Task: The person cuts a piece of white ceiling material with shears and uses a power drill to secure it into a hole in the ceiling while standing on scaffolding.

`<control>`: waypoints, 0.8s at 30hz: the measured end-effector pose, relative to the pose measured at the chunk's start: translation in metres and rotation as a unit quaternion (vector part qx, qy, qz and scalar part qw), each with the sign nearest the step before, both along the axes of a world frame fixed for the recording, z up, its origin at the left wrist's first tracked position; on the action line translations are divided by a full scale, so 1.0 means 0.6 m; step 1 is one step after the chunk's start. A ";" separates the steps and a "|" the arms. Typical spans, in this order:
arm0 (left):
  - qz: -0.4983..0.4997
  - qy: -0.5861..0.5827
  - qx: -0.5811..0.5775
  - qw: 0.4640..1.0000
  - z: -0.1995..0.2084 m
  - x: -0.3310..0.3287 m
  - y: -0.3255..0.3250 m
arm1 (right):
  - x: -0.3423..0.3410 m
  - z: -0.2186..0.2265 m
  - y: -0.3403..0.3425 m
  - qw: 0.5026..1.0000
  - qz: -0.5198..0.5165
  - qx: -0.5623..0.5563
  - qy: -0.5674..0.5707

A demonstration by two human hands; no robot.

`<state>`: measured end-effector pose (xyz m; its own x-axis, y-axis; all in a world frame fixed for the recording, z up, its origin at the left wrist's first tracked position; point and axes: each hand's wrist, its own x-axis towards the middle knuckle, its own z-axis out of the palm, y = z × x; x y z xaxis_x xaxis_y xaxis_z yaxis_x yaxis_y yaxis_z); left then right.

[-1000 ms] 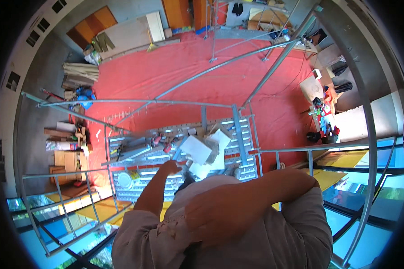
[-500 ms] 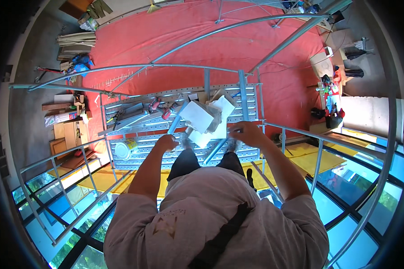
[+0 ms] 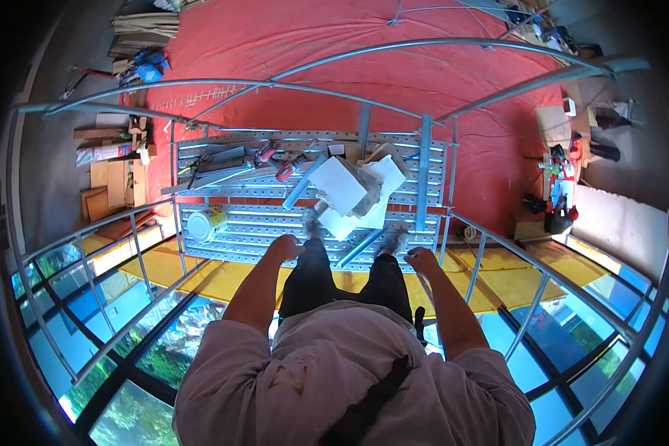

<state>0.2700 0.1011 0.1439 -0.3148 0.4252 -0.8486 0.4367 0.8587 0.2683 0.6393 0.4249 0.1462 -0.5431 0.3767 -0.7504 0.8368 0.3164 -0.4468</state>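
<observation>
I stand on a perforated metal scaffold deck [image 3: 238, 230] and look down past my dark trousers. My left hand [image 3: 285, 247] hangs beside my left thigh, fingers curled, with nothing seen in it. Beside my right thigh is my right hand [image 3: 422, 260], also curled; a thin line runs below it, and I cannot tell whether the hand holds it. Just beyond my feet lie a white box [image 3: 338, 184] and white sheets [image 3: 390, 175], with a blue pipe [image 3: 299, 184] beside them.
Red power tools [image 3: 264, 154] and long metal bars lie on the deck's far planks, and a yellow-and-white can [image 3: 207, 223] stands at its left. Grey guard rails [image 3: 498, 245] ring the deck. Far below are a red floor [image 3: 312, 44], stacked wood [image 3: 111, 186] and glass panels [image 3: 126, 297].
Both hands have come down from the white sheets in front of me to my thighs. The view has tipped further down, so the deck sits higher in the picture.
</observation>
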 end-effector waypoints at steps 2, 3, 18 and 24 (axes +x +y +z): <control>-0.031 0.002 0.022 0.999 -0.019 0.011 -0.010 | 0.000 -0.015 -0.008 0.999 0.008 -0.019 -0.028; -0.057 -0.007 0.002 0.998 -0.029 0.014 -0.012 | -0.001 -0.023 -0.011 0.998 -0.005 -0.035 -0.049; 0.106 -0.002 -0.002 0.994 -0.304 -0.044 0.084 | -0.020 -0.211 -0.107 0.990 0.080 0.107 -0.044; 0.209 0.039 -0.010 0.977 -0.477 -0.091 0.152 | -0.069 -0.398 -0.094 0.993 0.004 0.099 0.069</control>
<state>0.2157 0.1921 -0.1424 -0.5221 0.2292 -0.8216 0.0647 0.9711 0.2297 0.5979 0.3685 -0.0927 -0.6396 0.5038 -0.5806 0.7687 0.4160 -0.4858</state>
